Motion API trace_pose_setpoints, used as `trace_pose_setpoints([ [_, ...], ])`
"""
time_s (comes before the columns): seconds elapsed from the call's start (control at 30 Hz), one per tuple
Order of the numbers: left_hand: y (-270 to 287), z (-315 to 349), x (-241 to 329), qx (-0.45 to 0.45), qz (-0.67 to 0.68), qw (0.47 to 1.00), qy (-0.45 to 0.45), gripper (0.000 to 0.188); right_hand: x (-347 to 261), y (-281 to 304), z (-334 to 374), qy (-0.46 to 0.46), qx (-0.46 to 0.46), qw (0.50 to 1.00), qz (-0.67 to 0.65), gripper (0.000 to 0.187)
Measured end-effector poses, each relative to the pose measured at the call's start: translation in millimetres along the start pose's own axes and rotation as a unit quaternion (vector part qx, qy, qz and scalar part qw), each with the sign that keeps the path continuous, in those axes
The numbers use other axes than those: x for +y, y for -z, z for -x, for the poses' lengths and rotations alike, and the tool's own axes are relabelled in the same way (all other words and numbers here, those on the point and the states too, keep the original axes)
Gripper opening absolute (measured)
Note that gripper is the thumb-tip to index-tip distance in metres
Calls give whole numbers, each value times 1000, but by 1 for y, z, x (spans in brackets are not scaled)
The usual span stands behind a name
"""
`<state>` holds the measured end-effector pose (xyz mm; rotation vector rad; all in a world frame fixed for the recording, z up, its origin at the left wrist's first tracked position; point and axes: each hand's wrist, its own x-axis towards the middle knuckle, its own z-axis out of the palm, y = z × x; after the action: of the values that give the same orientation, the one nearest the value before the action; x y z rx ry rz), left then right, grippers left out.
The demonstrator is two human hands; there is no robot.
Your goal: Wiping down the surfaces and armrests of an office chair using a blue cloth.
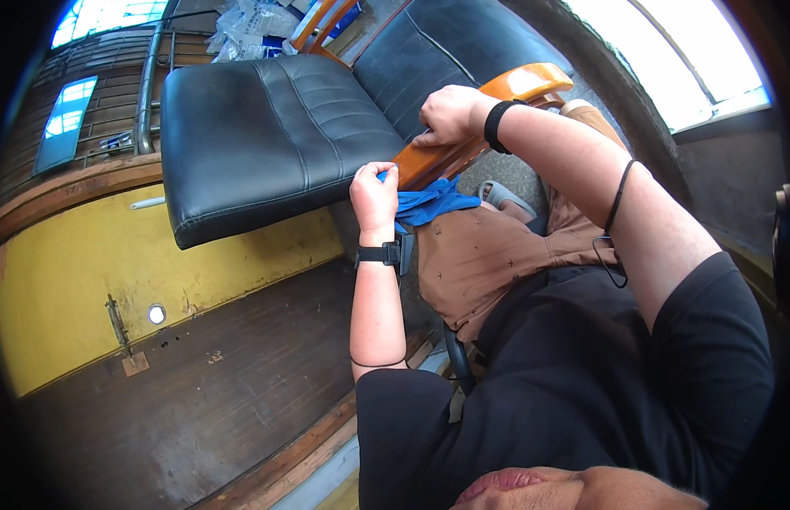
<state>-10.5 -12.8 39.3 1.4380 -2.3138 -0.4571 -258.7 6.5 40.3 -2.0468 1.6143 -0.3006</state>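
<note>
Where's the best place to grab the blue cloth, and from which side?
Probably pinch the blue cloth at its tapering right end, coming from the right: loose folds lie uncovered there beside the brown trousers, while its left part bunches close to the wooden armrest.

This looks like a workshop. Near left is a scuffed, dark brown flat surface point(199, 382) beside a stained yellow flat panel point(63, 280). Far left are a grey metal pipe point(150, 85) and crinkly clear plastic bags point(252, 30), past a black padded chair point(233, 119) with orange wooden arms point(514, 81).
</note>
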Motion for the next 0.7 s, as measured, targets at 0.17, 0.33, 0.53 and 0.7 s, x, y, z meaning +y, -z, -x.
trace_pose_setpoints([
  [0.17,2,-3,-10,-17,50,996,68,15,-3,-4,-1,1,3,1000,-5,56],
  [0.33,2,3,4,-31,3,999,21,16,8,-8,-3,14,32,999,-2,55],
  [0.53,1,-8,-1,-3,-2,1000,22,16,3,-9,-3,23,45,999,0,54],
  [0.7,1,-2,8,-40,-4,999,35,16,6,-6,-2,9,36,999,-11,54],
])
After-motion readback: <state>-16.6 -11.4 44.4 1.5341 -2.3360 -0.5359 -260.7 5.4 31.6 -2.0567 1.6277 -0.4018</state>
